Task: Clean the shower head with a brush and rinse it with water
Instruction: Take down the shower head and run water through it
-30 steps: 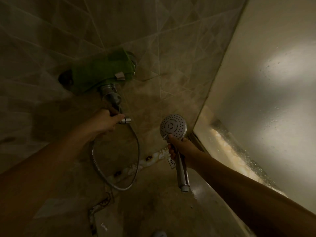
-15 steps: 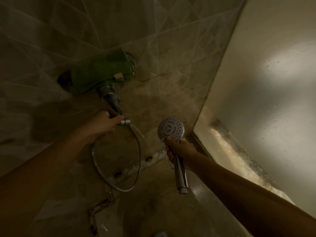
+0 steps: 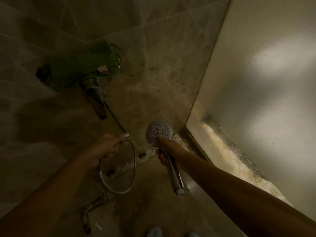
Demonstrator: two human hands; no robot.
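Observation:
A chrome shower head (image 3: 158, 131) faces up toward me, detached from its hose, its handle (image 3: 175, 177) pointing down. My right hand (image 3: 165, 151) grips the handle just under the head, thumb resting on the spray face. My left hand (image 3: 106, 147) is shut on the metal hose (image 3: 131, 170) near its free end fitting (image 3: 126, 135), from which a thin stream of water runs out. The hose loops down below both hands. No brush is in view.
A wall tap (image 3: 93, 90) draped with a green cloth (image 3: 83, 65) sits on the tiled wall above my left hand. A frosted glass panel (image 3: 265, 100) closes the right side. The dim tiled floor (image 3: 145, 211) lies below, with a shoe tip (image 3: 153, 231) at the bottom edge.
My left hand has moved down and away from the tap with the hose end, and water now runs from the fitting. The shower head stays in my right hand, shifted slightly left.

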